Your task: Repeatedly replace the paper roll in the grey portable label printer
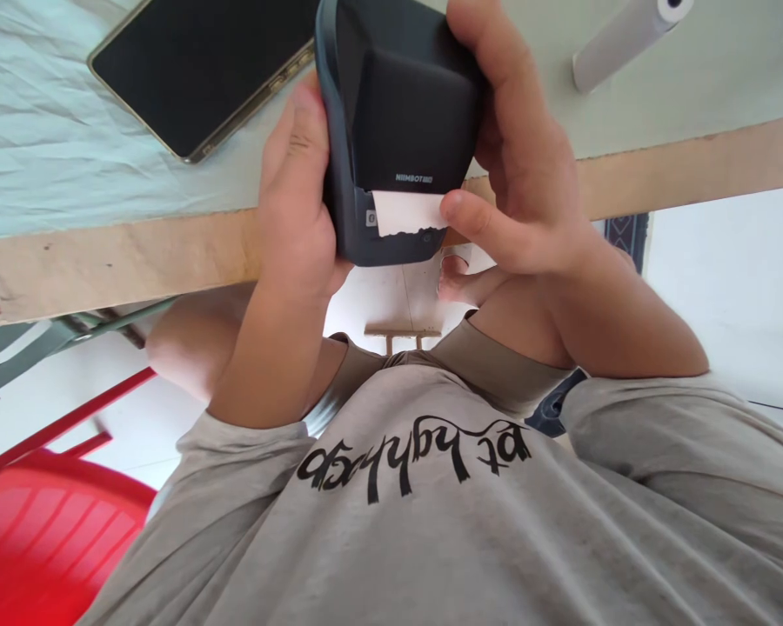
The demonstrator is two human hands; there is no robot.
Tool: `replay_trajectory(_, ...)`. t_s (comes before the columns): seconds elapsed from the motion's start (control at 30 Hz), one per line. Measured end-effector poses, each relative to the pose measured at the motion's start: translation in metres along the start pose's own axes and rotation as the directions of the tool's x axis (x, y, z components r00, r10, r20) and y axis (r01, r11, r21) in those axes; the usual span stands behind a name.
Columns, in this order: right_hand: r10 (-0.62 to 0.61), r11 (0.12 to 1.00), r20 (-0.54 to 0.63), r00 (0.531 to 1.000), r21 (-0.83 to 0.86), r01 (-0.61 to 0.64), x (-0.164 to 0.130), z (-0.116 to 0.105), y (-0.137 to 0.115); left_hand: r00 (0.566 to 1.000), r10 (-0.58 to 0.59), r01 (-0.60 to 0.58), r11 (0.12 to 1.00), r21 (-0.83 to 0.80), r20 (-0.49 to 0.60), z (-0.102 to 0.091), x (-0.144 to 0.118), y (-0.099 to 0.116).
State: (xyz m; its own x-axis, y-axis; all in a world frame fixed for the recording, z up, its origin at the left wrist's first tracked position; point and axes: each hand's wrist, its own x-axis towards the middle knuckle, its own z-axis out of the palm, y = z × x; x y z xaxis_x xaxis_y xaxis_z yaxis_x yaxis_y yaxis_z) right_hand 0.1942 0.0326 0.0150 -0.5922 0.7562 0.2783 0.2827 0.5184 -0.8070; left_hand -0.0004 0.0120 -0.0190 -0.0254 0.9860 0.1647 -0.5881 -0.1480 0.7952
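A black label printer [418, 122] marked NIIMBOT is held up between both hands at the table's near edge. A short white paper strip [404, 213] with a ragged end sticks out of its slot. My left hand [297, 187] is wrapped round the printer's left side, some of its fingers hidden behind the body. My right hand [522, 165] grips the right side, its thumb lying at the right end of the strip. Whether that thumb presses on the paper or only rests beside it, I cannot tell.
A dark-screened phone [202, 69] in a clear case lies on the cloth-covered table [52, 187] at upper left. A white paper roll [626, 43] is at upper right. The table's bare wooden edge [189, 256] runs below. A red plastic chair [52, 530] stands at lower left.
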Motion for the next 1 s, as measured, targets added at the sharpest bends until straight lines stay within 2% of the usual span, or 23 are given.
replay_trajectory(0.17, -0.053, 0.999, 0.012, 0.999, 0.004, 0.053, 0.000, 0.000, 0.000, 0.997, -0.074, 0.074, 0.995, 0.065, -0.017, 0.000, -0.001, 0.001)
replay_trajectory(0.27, 0.031, 0.993, 0.005, 0.999, -0.111, -0.030, 0.000, -0.001, -0.001, 0.994, -0.107, 0.107, 0.994, 0.012, -0.015, -0.002, -0.001, -0.002)
replay_trajectory(0.37, 0.032, 0.984, 0.008, 0.999, -0.173, -0.030, 0.001, -0.003, -0.001, 0.985, -0.168, 0.166, 0.984, -0.060, -0.038, 0.000, 0.001, 0.000)
replay_trajectory(0.47, 0.017, 0.980, 0.013, 1.000, -0.198, -0.014, 0.001, -0.007, -0.003, 0.977, -0.195, 0.199, 0.979, -0.047, 0.083, -0.003, 0.006, 0.001)
replay_trajectory(0.53, 0.024, 0.967, -0.009, 1.000, -0.255, -0.026, 0.002, -0.011, -0.006, 0.971, -0.166, 0.162, 0.986, 0.034, 0.173, -0.014, 0.013, -0.007)
replay_trajectory(0.6, -0.025, 0.945, -0.067, 0.997, -0.328, 0.002, 0.001, -0.014, -0.010, 0.977, -0.058, 0.035, 0.993, 0.114, 0.207, -0.031, 0.021, -0.023)
replay_trajectory(0.67, -0.070, 0.925, -0.147, 0.987, -0.380, 0.008, 0.000, -0.017, -0.014, 0.971, 0.018, -0.047, 0.992, 0.119, 0.237, -0.051, 0.029, -0.042)
replay_trajectory(0.7, -0.064, 0.923, -0.193, 0.979, -0.384, -0.015, -0.001, -0.017, -0.015, 0.948, 0.100, -0.139, 0.984, 0.113, 0.303, -0.060, 0.032, -0.051)
replay_trajectory(0.77, -0.054, 0.928, -0.264, 0.963, -0.369, -0.049, -0.002, -0.017, -0.018, 0.925, 0.216, -0.250, 0.966, 0.072, 0.312, -0.072, 0.036, -0.063)
replay_trajectory(0.93, 0.068, 0.941, -0.276, 0.959, -0.301, -0.154, -0.002, -0.013, -0.021, 0.887, 0.259, -0.304, 0.951, 0.062, 0.382, -0.074, 0.033, -0.059)
replay_trajectory(1.0, 0.170, 0.938, -0.311, 0.935, -0.240, -0.251, 0.000, -0.013, -0.022, 0.908, 0.219, -0.275, 0.955, 0.112, 0.358, -0.075, 0.032, -0.056)
